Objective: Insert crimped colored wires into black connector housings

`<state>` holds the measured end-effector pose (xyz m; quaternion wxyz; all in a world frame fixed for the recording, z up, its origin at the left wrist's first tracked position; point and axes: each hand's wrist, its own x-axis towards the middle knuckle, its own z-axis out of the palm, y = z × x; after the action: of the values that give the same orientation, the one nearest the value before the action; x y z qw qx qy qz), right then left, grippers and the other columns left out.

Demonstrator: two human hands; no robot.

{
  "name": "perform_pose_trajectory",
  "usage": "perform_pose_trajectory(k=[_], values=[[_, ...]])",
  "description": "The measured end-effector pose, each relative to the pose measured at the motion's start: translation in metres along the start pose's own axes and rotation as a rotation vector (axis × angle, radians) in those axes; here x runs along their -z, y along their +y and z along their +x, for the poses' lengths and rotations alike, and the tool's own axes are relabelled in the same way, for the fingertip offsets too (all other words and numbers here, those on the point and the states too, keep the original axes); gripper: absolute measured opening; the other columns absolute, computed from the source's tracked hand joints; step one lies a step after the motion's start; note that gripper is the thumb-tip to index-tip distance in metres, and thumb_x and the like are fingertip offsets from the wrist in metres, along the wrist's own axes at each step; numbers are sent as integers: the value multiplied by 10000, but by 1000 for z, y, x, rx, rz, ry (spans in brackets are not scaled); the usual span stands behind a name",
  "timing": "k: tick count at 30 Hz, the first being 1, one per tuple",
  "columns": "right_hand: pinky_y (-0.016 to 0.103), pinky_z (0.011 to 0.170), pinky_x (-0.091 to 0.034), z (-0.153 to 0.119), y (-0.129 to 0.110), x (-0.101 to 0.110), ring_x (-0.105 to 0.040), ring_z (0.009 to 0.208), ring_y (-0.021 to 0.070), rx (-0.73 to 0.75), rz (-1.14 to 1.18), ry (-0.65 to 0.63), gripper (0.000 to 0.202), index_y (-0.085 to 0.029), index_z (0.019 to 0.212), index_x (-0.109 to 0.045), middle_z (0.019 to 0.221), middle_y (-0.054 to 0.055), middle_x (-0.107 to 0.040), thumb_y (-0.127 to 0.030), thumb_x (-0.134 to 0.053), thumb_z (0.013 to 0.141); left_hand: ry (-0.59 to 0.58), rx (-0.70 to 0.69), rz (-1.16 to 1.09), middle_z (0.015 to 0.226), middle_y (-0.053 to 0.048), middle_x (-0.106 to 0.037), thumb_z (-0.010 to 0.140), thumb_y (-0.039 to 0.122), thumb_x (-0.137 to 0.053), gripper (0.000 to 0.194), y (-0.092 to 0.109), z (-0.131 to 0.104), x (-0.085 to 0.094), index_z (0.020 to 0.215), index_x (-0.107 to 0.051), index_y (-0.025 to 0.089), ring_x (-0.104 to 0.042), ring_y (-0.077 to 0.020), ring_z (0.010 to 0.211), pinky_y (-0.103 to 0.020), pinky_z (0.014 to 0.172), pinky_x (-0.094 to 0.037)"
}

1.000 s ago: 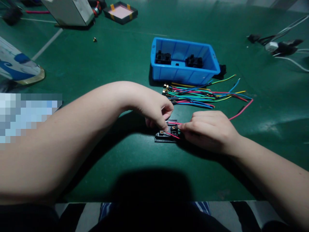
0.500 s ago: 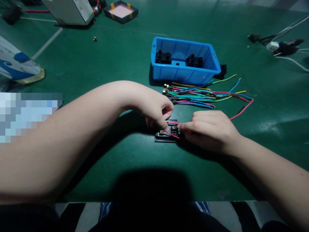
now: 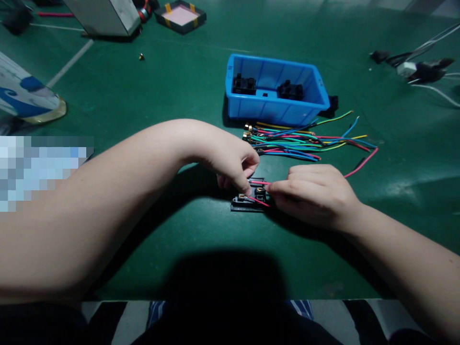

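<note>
A small black plastic socket housing (image 3: 247,208) lies flat on the green table in front of me. My left hand (image 3: 235,163) bends down over its far left part, fingers curled and thumb pressed on it. My right hand (image 3: 316,194) is closed at the right edge, thumb and forefinger pinching a red wire (image 3: 259,182) that runs across the housing's far side. A second red wire (image 3: 258,201) leads from a brass terminal (image 3: 242,196) seated in the near left slot. Another brass terminal sits in a right slot. The left fingertips are partly hidden.
Behind my hands lies a bundle of coloured wires (image 3: 298,141) with brass terminals. Beyond it stands a blue bin (image 3: 276,108) holding black housings (image 3: 244,85). A shallow black tray (image 3: 181,28), a grey box (image 3: 104,19) and a loose brass piece (image 3: 141,56) are farther back. Cables (image 3: 420,72) lie right.
Both hands keep the same hold on the housing and the red wire. The view has shifted very slightly.
</note>
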<state>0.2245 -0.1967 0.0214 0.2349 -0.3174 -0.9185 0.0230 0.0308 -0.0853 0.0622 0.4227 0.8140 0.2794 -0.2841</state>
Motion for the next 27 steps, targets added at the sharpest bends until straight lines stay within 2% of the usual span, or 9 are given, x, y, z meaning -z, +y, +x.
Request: perform_pose_trajectory(k=[10, 27], values=[[272, 522, -359, 2, 0, 1, -501, 540, 130, 40, 18, 32, 97, -189, 917, -650, 645, 11, -614, -139, -568, 898, -16, -7, -5, 775, -2, -666, 692, 476, -684, 394, 0, 0, 0, 972, -604, 210, -601, -179, 768, -276, 744, -444], [275, 501, -369, 3, -2, 2, -519, 517, 124, -13, 52, 9, 116, -218, 909, -649, 652, 9, -649, -159, -549, 914, -5, -9, -18, 767, -3, -665, 690, 470, -693, 385, -1, 1, 0, 974, -631, 217, -602, -189, 781, -282, 767, -450]])
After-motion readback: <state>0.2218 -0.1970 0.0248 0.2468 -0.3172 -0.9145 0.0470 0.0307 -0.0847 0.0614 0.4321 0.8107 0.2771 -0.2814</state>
